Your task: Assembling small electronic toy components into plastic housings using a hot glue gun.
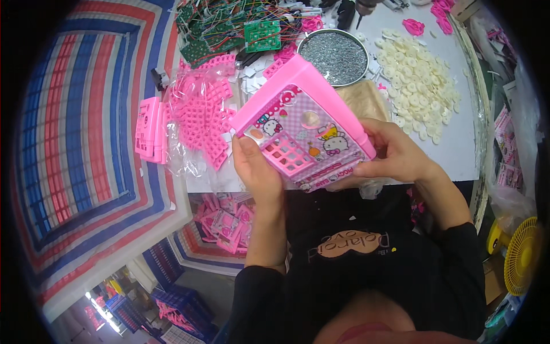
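A pink plastic toy bank housing [312, 132] is tilted up over the front of the table, its decorated panel facing me. That panel has cartoon stickers, a round hole and a grid of square openings. My left hand [256, 166] is closed on its left side, thumb on the panel near a small oval opening. On the right lower corner my right hand [395, 152] grips the housing, thumb and fingers on either side of the edge. The underside and inside of the housing are hidden from view.
Behind the housing stands a round tin of small metal screws [335, 57]. Cream plastic discs [421, 86] are heaped at right. Pink keypad pieces [203, 114] in clear plastic lie at left, beside another pink housing [150, 131]. Wired green circuit boards [262, 36] pile up behind; a driver tip [360, 22] hangs above.
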The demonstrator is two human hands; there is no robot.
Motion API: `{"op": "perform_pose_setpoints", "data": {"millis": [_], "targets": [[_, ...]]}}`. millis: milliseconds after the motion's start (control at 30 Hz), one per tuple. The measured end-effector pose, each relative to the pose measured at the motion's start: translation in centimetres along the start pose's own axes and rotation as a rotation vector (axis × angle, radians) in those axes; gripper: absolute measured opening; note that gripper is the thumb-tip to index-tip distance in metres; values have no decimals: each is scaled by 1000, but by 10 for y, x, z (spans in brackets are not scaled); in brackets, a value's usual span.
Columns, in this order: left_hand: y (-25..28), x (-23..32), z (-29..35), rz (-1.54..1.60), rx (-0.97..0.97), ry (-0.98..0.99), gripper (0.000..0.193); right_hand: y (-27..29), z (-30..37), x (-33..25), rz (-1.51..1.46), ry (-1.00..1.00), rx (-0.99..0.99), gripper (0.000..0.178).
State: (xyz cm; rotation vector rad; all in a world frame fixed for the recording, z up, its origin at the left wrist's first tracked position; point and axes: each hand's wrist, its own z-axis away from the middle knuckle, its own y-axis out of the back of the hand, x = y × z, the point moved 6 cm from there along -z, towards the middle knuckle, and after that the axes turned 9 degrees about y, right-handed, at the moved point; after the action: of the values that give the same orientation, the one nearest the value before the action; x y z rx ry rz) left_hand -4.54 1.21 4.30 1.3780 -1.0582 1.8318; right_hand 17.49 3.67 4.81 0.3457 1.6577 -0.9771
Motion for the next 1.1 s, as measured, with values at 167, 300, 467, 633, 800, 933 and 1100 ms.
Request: {"op": "perform_pose_setpoints", "data": {"millis": [167,300,467,633,800,933,1100], "targets": [[6,7,-7,17,-32,31,34,-22,1,7,-214,-67,98,62],[8,8,-6,32,14,10,36,-17,0,8,-172,-81,77,68],[8,5,-11,50,41,72,38,-23,-9,4,-55,-93,-84,67],[24,-14,-24,75,19,83,42,-16,-5,1,-11,-67,24,62],[12,-22,6,21,-53,57,45,-5,-6,-1,-44,74,175,61],[6,-15,9,-141,-61,-8,44,-19,0,7,-166,57,238,56],[-7,-8,10,-310,-51,-250,44,-10,11,11,-91,-20,266,57]]}}
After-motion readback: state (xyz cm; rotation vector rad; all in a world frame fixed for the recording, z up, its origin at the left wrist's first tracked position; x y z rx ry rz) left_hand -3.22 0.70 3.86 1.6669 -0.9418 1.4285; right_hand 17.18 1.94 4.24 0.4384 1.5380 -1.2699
